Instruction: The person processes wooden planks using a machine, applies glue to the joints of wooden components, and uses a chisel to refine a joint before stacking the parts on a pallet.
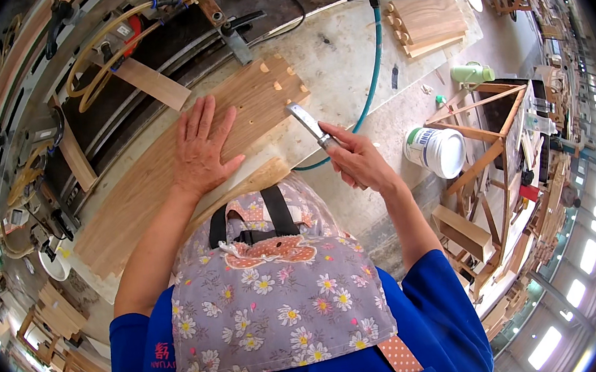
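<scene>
A long brown wooden board (pixel 159 175) lies slantwise on the pale worktop. Several small light wood pieces (pixel 277 85) are set in it near its far right end. My left hand (pixel 201 147) rests flat on the board with fingers spread. In my right hand (pixel 360 156) is a narrow silver metal tool (pixel 308 123), knife-like in outline, with a curved tip. The tip is by the right end of the board, close to one of the light pieces; whether it touches cannot be made out. A narrow light wood strip (pixel 254 182) lies between the board and my apron.
A teal hose (pixel 375 69) curves down right of the board. At the back right lie stacked wooden panels (pixel 429 21). A white bucket (pixel 439 151), a green bottle (pixel 470 73) and a wooden frame (pixel 487 155) are at right. Clamps (pixel 231 37) and a machine table run along the back left.
</scene>
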A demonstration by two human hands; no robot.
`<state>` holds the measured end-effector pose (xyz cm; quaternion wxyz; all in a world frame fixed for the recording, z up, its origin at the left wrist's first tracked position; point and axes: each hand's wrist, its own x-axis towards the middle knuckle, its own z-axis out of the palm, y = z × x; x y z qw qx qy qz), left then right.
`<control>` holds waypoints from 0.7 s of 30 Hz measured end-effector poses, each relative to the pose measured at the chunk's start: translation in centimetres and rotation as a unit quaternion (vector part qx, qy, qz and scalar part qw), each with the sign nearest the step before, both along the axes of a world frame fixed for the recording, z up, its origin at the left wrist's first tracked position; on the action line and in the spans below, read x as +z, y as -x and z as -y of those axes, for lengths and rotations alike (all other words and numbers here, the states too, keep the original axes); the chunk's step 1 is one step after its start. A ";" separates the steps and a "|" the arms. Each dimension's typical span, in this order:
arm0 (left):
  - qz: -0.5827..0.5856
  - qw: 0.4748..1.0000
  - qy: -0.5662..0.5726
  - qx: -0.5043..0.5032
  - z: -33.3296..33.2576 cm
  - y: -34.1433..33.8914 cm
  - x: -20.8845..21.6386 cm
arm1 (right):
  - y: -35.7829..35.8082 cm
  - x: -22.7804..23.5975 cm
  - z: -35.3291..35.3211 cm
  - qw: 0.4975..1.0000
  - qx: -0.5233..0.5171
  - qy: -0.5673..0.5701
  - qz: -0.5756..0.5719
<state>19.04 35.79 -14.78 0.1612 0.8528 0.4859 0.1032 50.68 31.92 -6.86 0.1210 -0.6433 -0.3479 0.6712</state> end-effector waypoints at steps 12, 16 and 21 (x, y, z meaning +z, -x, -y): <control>0.017 1.000 -0.005 -0.003 -0.1 -0.1 0.1 | 3.9 -2.0 3.3 0.974 0.010 -0.181 0.134; 0.009 1.000 -0.003 -0.002 -0.2 -0.1 0.3 | 4.0 -2.6 3.9 0.975 0.005 -0.181 0.129; 0.015 1.000 -0.006 0.000 -0.1 -0.1 0.0 | 4.1 -2.3 4.0 0.972 0.004 -0.191 0.139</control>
